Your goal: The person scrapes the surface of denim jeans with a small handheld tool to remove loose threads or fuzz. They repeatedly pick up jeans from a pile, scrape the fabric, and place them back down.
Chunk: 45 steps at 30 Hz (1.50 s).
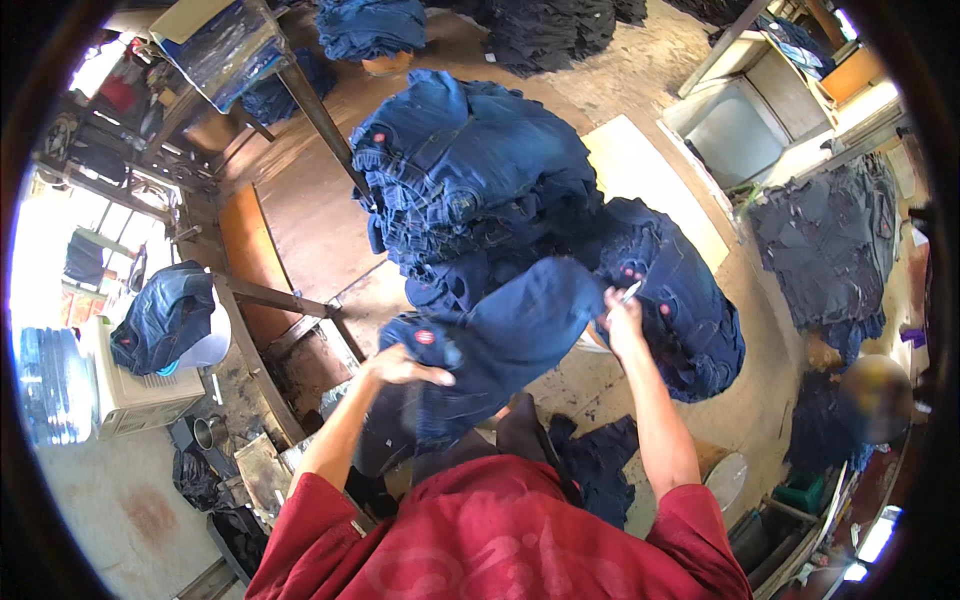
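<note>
A pair of dark blue jeans (520,318) is stretched across my lap between my two hands, with a round red sticker on it near the left hand. My left hand (402,368) grips the jeans at the left end, thumb lying over the cloth and the other fingers partly hidden. At the far end of the fabric, my right hand (622,322) is closed on a small shiny tool (631,291), perhaps thread snips. Its fingers also meet the edge of the jeans; whether they pinch the cloth I cannot tell.
A tall stack of folded jeans (470,160) stands ahead, and another jeans pile (680,300) lies to the right. Dark cloth (600,465) is on the floor by my feet. A wooden frame (285,300) is at left; grey garments (830,250) hang far right.
</note>
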{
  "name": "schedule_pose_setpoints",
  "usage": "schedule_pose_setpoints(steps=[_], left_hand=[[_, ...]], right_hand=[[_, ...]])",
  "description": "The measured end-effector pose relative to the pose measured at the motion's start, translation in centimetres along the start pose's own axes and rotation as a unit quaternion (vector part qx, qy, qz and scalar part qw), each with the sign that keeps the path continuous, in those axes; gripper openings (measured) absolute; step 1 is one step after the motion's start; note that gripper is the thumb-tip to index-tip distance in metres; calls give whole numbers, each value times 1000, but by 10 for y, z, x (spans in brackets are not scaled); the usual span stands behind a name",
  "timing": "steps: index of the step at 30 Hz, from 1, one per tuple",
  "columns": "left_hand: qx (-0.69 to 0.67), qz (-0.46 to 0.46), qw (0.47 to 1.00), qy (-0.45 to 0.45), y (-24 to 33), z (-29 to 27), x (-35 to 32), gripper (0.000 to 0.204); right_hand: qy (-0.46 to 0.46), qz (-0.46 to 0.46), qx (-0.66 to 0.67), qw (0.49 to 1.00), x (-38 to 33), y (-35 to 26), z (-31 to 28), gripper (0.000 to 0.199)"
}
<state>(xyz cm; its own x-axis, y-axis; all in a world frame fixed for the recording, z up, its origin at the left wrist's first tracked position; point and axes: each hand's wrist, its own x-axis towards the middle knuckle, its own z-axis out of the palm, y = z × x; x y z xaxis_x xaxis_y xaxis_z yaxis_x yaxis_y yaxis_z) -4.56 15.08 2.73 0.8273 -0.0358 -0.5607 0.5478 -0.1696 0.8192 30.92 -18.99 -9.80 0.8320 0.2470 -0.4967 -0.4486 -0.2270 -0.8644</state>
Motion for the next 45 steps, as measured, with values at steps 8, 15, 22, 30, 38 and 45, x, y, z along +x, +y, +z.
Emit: schedule_pose_setpoints(steps=[8,15,22,30,38,45], left_hand=[[-770,124,625,33,76,147,147,51],[-797,206,558,105,59,85,74,62],[-823,185,488,223,-78,69,-31,52],[-651,64,542,527,-148,138,-134,73],[-281,-191,919,201,-158,158,-223,56],[135,-234,768,581,-101,34,-239,66]], right_hand=[[122,-204,-245,940,-196,19,26,53],[62,-388,-489,779,-202,21,93,36],[-355,-355,-505,703,-269,20,117,24],[-590,-294,-387,645,-370,1,233,27],[-519,-175,-367,752,-340,-61,180,28],[-308,-256,-376,836,-311,-51,166,27]])
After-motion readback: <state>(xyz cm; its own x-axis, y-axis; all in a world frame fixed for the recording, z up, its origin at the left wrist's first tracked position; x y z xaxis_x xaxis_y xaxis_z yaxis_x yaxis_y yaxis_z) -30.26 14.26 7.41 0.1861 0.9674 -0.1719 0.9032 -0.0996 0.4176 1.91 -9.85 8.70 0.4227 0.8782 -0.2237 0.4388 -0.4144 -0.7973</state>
